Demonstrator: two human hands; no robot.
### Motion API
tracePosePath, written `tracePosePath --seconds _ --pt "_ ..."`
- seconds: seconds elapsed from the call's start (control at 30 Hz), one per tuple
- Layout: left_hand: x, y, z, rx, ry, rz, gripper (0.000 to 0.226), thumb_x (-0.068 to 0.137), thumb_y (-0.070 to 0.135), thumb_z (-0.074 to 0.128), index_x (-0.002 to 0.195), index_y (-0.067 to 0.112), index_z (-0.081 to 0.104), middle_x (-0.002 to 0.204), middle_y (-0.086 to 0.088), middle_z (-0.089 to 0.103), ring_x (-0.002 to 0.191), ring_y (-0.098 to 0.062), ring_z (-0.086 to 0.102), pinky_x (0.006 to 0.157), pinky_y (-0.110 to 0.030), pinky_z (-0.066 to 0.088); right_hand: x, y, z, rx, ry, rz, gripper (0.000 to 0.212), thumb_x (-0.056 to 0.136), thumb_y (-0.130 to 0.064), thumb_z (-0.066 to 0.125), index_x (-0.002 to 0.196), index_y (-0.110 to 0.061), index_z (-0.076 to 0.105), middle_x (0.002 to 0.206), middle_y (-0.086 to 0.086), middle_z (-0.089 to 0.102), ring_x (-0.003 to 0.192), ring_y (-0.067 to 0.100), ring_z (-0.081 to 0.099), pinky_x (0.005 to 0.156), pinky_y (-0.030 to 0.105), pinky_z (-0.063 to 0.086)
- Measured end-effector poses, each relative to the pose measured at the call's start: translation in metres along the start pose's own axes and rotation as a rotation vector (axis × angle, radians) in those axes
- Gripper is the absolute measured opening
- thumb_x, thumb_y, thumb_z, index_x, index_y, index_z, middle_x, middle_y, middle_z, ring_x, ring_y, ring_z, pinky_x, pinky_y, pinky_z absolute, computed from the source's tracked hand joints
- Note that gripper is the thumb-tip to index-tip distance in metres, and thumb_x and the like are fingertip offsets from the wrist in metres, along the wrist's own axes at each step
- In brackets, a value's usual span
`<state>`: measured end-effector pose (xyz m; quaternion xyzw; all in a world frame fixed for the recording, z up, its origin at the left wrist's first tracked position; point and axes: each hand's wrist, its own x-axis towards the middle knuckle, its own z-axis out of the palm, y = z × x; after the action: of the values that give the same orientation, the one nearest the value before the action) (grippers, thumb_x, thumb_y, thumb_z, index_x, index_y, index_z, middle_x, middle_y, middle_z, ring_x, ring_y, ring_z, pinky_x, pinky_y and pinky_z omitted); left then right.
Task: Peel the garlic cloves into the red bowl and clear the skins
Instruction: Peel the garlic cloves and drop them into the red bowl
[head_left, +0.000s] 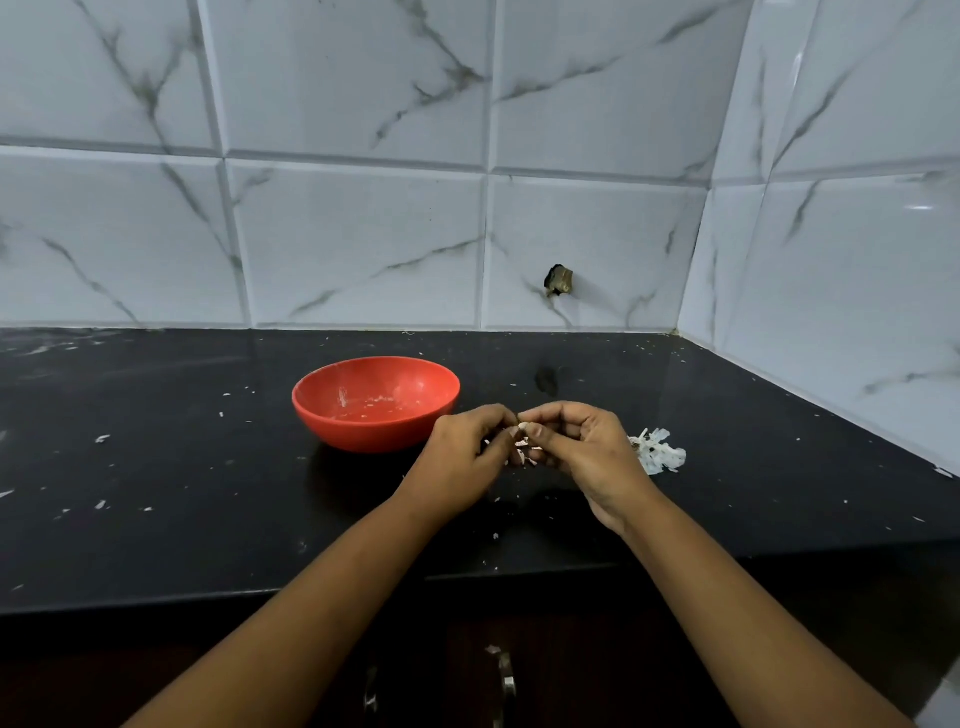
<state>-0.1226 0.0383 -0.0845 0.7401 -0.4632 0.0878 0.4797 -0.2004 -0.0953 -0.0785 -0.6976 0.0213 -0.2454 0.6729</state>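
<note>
garlic clove (523, 429): we see it at the centre of the frame, held between both hands; partly hidden by fingers
left hand (467, 460): fingers curled, tips clamped on the clove
right hand (589, 452): thumb and fingers curled, pinching the same clove
red bowl (363, 434): left of centre on the black countertop (156, 467); pale flecks inside; just beside the left hand
skins (657, 453): white pile just right of the right hand; we also see bits scattered over the countertop

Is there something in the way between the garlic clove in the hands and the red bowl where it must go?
Nothing visible does. The left hand and right hand pinch the garlic clove just beside the red bowl, whose top is open. The pile of skins lies on the other side.
</note>
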Motion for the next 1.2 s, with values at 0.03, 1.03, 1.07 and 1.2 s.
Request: tracePosePath --seconds 0.03,1.03,1.07,1.2 --pt "0.0 0.001 0.0 -0.005 0.024 0.003 0.01 0.092 0.006 0.058 0.086 0.012 0.063 0.069 0.007 0.064 0.049 0.008 0.054 0.052 -0.006 0.037 -0.001 -0.001 0.0 0.004 0.003 -0.007 0.012 0.084 0.003 0.066 0.086 -0.008 0.071 0.073 0.002 0.072 0.069 0.008 0.066 0.064 0.017 0.054" --pt "0.001 -0.01 0.005 0.196 0.078 0.128 0.005 0.093 0.012 0.054 0.091 0.016 0.05 0.077 0.005 0.054 0.071 -0.016 0.051 0.066 -0.038 0.046 -0.001 -0.002 0.0 0.109 -0.012 0.095 0.01 0.082 0.004 0.066 0.08 -0.006 0.069 0.068 0.004 0.069 0.06 0.008 0.064 0.064 0.018 0.055" --pt "0.001 -0.009 0.006 0.214 0.087 0.125 0.003 0.093 0.014 0.052 0.091 0.015 0.05 0.077 0.003 0.055 0.072 -0.018 0.051 0.066 -0.041 0.046 0.0 -0.002 0.001 0.097 0.004 0.087 0.011 0.082 0.004 0.066 0.08 -0.006 0.069 0.067 0.004 0.07 0.06 0.008 0.064 0.064 0.018 0.055" --pt "0.001 -0.007 0.008 0.261 0.127 0.112 0.007 0.093 0.02 0.051 0.093 0.013 0.051 0.08 -0.002 0.059 0.073 -0.025 0.055 0.067 -0.046 0.047 0.001 0.0 0.006 0.059 0.076 0.04 0.012 0.082 0.005 0.067 0.078 -0.006 0.068 0.066 0.004 0.07 0.06 0.009 0.063 0.066 0.02 0.053"
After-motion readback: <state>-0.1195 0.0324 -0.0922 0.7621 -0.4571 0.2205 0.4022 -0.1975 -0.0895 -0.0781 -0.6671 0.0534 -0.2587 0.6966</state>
